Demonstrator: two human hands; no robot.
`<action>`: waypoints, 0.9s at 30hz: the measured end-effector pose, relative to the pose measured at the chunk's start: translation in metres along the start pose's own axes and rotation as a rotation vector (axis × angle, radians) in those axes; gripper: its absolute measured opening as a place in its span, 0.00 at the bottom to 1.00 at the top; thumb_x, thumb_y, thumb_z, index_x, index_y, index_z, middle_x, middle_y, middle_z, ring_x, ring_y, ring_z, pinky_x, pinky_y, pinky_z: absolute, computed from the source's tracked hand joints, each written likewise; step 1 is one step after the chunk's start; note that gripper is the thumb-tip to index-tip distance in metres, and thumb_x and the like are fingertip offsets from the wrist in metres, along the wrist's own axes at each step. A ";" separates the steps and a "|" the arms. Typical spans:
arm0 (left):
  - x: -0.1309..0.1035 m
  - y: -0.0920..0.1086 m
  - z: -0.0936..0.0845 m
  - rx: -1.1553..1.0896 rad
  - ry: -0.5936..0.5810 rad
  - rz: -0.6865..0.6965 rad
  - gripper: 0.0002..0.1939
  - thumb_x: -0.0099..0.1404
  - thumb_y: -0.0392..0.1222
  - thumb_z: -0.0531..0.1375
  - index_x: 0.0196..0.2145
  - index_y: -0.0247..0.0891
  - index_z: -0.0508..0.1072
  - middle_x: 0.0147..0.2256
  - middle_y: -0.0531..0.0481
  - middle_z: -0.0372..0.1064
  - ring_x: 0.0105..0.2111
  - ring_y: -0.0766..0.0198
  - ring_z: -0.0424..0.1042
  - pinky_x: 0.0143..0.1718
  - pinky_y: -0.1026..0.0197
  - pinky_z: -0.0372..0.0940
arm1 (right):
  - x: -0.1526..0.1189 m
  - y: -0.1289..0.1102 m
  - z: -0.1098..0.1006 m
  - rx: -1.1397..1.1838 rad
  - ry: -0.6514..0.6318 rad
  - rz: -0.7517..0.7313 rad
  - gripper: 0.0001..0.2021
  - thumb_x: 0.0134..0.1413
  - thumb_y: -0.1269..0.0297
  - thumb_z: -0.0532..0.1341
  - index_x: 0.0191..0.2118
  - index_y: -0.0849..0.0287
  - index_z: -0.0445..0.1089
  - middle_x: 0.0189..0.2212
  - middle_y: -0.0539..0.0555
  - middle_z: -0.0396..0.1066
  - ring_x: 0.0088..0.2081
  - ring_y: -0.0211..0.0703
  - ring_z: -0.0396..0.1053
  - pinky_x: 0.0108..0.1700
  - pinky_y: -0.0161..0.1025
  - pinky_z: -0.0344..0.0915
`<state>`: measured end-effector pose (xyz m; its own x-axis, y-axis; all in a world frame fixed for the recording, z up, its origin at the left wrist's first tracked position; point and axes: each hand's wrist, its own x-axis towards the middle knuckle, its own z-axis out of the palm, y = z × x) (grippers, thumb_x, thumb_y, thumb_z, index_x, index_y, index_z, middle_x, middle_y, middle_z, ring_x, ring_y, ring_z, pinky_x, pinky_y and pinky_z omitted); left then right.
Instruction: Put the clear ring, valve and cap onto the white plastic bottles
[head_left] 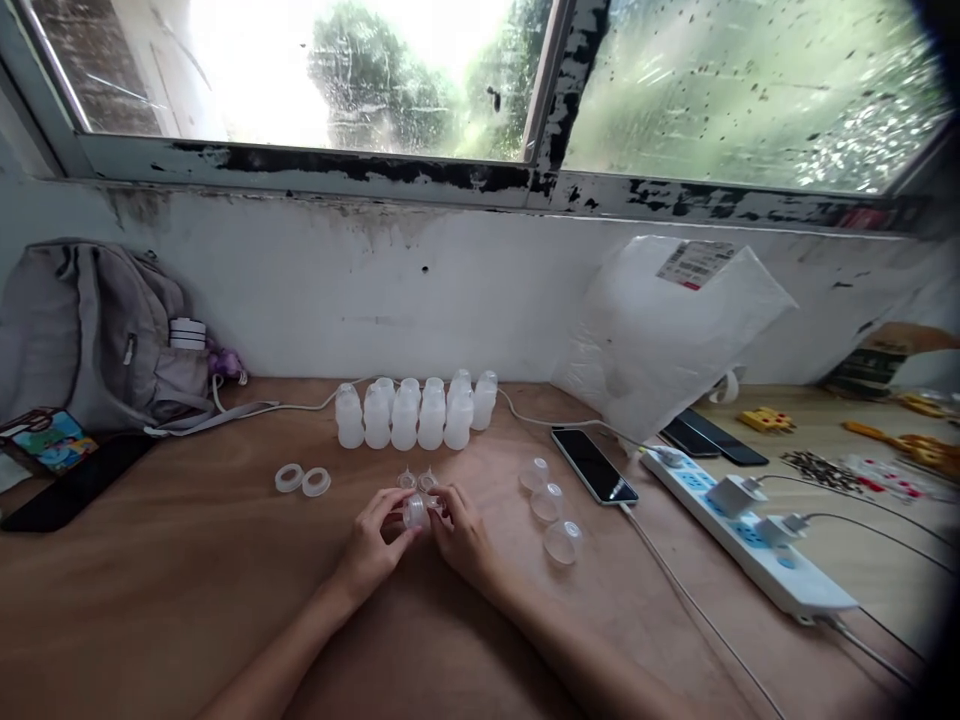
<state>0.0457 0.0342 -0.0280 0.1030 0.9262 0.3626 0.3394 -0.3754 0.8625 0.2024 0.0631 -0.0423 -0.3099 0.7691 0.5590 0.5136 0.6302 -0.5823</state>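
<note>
Low over the middle of the table, my left hand (375, 530) is closed round a clear ribbed plastic bottle collar (415, 512). Close beside it, my right hand (459, 530) has its fingertips pinched together at the collar's right side; what they hold is too small to make out. Just beyond my fingers stand two clear bottle teats (406, 479), tips up. Behind them is a group of several frosted small baby bottles (405, 420). Two whitish rings (316, 482) lie flat to the left. Three clear domed caps (562, 543) are spread to the right of my right hand.
A phone (595, 466) on a cable and a long power strip (750, 535) with chargers lie to the right. A white plastic bag (667, 330) leans on the wall. A grey backpack (97, 330) and a dark flat object (79, 485) are at left.
</note>
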 end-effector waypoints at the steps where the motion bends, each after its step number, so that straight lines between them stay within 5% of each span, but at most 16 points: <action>1: 0.000 0.001 0.001 -0.022 -0.009 -0.024 0.17 0.55 0.39 0.58 0.44 0.40 0.65 0.43 0.47 0.65 0.41 0.61 0.68 0.41 0.58 0.67 | -0.002 -0.002 0.001 0.014 -0.014 -0.014 0.13 0.51 0.73 0.49 0.42 0.54 0.58 0.34 0.55 0.62 0.28 0.39 0.63 0.32 0.37 0.63; 10: 0.001 -0.006 0.001 -0.183 -0.045 -0.174 0.20 0.52 0.42 0.61 0.43 0.37 0.65 0.40 0.46 0.69 0.39 0.60 0.70 0.41 0.58 0.67 | -0.009 -0.016 -0.007 0.243 -0.148 -0.073 0.24 0.44 0.76 0.51 0.50 0.53 0.52 0.33 0.53 0.66 0.29 0.40 0.66 0.33 0.37 0.64; 18: 0.002 0.001 -0.005 0.035 -0.028 -0.100 0.17 0.52 0.42 0.61 0.41 0.40 0.67 0.41 0.47 0.68 0.43 0.59 0.67 0.44 0.57 0.62 | -0.008 -0.021 -0.008 0.430 -0.099 0.063 0.18 0.46 0.73 0.52 0.45 0.53 0.56 0.37 0.54 0.65 0.23 0.34 0.63 0.24 0.33 0.62; 23: 0.003 -0.001 -0.005 -0.006 -0.028 -0.091 0.18 0.54 0.43 0.59 0.44 0.40 0.65 0.44 0.45 0.66 0.45 0.57 0.65 0.44 0.57 0.62 | -0.005 -0.025 -0.006 0.552 0.109 0.311 0.12 0.50 0.66 0.54 0.42 0.54 0.58 0.31 0.50 0.61 0.21 0.32 0.60 0.20 0.31 0.61; 27: 0.002 0.003 -0.003 -0.049 -0.090 -0.039 0.15 0.59 0.42 0.54 0.44 0.38 0.62 0.48 0.44 0.63 0.48 0.58 0.63 0.48 0.56 0.59 | 0.002 -0.026 -0.002 0.854 -0.074 0.511 0.13 0.49 0.57 0.55 0.40 0.58 0.60 0.26 0.49 0.63 0.18 0.33 0.62 0.15 0.31 0.61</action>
<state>0.0439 0.0345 -0.0240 0.1754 0.9385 0.2974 0.2987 -0.3386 0.8923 0.1899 0.0478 -0.0247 -0.2764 0.9557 0.1014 -0.1394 0.0645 -0.9881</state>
